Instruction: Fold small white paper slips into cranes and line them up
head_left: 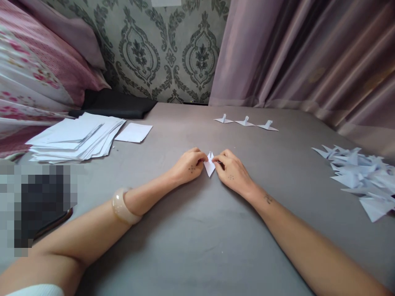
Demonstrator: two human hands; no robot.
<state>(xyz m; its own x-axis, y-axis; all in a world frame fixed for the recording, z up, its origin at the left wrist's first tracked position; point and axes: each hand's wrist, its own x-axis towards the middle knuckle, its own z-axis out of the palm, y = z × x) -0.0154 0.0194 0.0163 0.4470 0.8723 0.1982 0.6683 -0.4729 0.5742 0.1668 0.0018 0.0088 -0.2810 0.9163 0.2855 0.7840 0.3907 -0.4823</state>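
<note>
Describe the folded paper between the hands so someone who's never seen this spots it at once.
On the gray surface, look near the middle, where the left hand and right hand almost meet. Between them is a small white folded paper, kite-shaped, its sharp point toward the wearer. Unlike the row of three folded pieces behind it, this one is held by both hands.

table (210,230) lying open beyond left hand (190,166) and right hand (232,170) up to three folded papers (247,122), a lane running between right hand and paper heap (354,168), stack (74,137) blocking far left, wall (169,45) closing the back
</note>
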